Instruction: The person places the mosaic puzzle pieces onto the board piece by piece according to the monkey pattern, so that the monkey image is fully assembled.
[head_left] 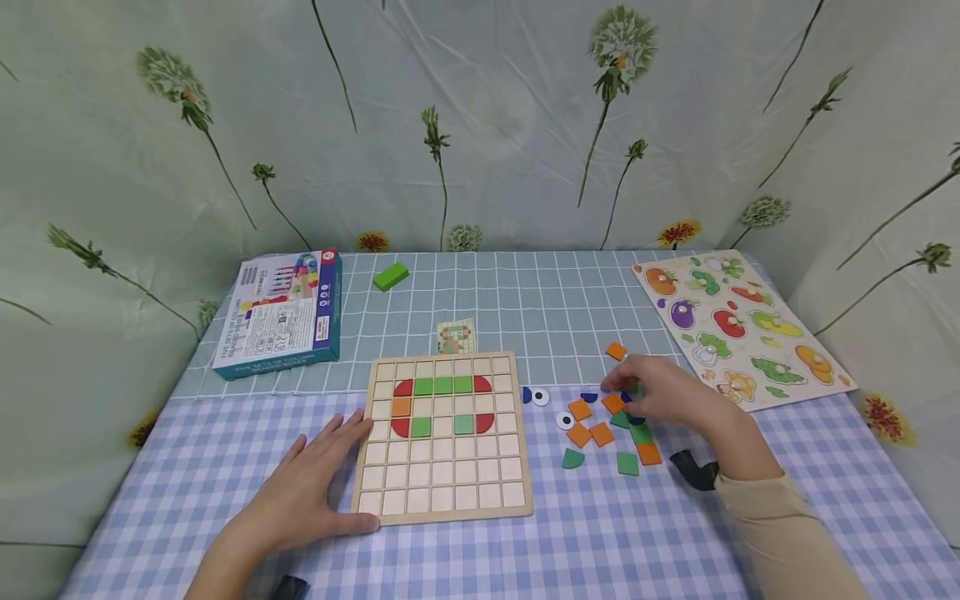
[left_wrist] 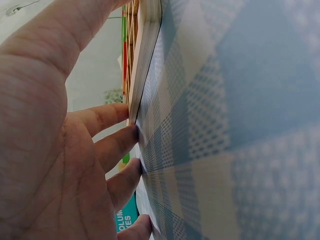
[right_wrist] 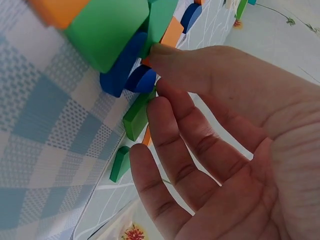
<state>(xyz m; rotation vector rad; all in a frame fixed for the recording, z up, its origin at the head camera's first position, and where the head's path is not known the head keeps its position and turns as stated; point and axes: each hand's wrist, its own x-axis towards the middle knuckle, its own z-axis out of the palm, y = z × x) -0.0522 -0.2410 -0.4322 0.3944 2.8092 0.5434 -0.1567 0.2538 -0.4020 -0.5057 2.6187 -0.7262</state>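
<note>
Board (head_left: pixel 442 475) rests against the left hand (head_left: pixel 303 492), fingers outspread, presumably for steadiness; right hand (head_left: pixel 669 388) is among tiles (head_left: pixel 602 434), whether pinching one cannot be told.

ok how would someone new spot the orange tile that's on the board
Find the square wooden grid board in front of the person, with the left hand at its left edge. Among its coloured pieces, on their left side, a square orange tile sits between two red curved pieces, one above and one below. It is the only orange one on the board.
</note>
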